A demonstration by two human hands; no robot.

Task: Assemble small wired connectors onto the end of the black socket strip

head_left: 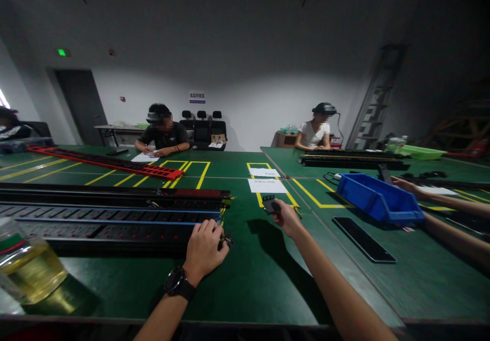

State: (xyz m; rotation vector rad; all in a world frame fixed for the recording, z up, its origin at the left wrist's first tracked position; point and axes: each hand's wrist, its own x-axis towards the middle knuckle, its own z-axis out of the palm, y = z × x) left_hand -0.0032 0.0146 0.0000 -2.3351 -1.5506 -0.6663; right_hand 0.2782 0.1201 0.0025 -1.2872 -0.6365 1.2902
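Note:
My left hand [205, 246], with a black watch on its wrist, is closed over the right end of a long black power strip [130, 234] dotted with red. A small dark piece [228, 241] sticks out by its thumb; whether it belongs to the strip I cannot tell. Over the green table, my right hand [286, 218] pinches a small dark flat plate [270, 205] with a row of slots along its top edge. Behind the held strip lie a blue-edged strip [115, 213] and a black rail [115, 194], with thin yellow wires near their right ends.
A bottle of yellow liquid [32, 264] stands at front left. To the right are a phone-like black slab [363, 239], a blue bin [377, 198] and another person's arms [447, 213]. White papers [268, 186] and a red frame [111, 163] lie farther back; two people sit across the table.

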